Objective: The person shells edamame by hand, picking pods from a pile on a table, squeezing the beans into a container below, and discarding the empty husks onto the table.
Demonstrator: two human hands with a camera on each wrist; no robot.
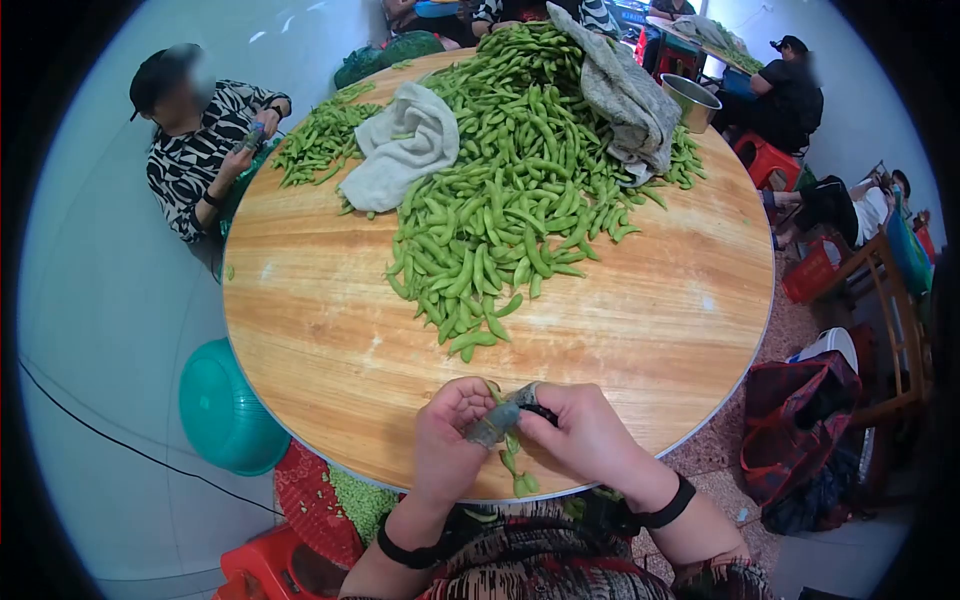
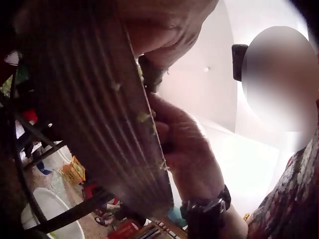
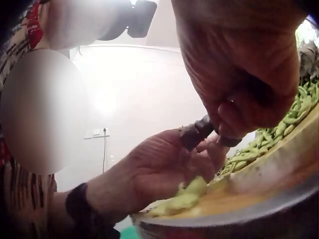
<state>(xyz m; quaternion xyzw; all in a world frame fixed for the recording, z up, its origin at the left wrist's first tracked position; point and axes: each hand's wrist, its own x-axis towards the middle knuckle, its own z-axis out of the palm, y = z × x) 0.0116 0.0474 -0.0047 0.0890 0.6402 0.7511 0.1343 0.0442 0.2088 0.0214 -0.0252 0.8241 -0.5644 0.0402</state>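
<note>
Both hands meet over the near edge of the round wooden table (image 1: 650, 340). My left hand (image 1: 450, 440), palm turned up, pinches a green soybean pod (image 1: 494, 391) under a thumb wrapped in a grey cover (image 1: 505, 416). From the other side my right hand (image 1: 585, 430) grips at the same pod, its curled fingers partly hidden and also wearing dark covers. Below the thumbs, more green pod pieces (image 1: 510, 458) lie at the table edge. In the right wrist view, pods (image 3: 187, 198) show beside the left hand (image 3: 162, 164).
A large heap of pods (image 1: 500, 220) spreads from mid-table to the back, with a white cloth (image 1: 410, 150) and a grey cloth (image 1: 630, 100) on it. Shelled beans (image 1: 360, 500) fill a red basket (image 1: 310, 510) below left, near a teal basin (image 1: 225, 405). Another person (image 1: 205, 140) sits at left.
</note>
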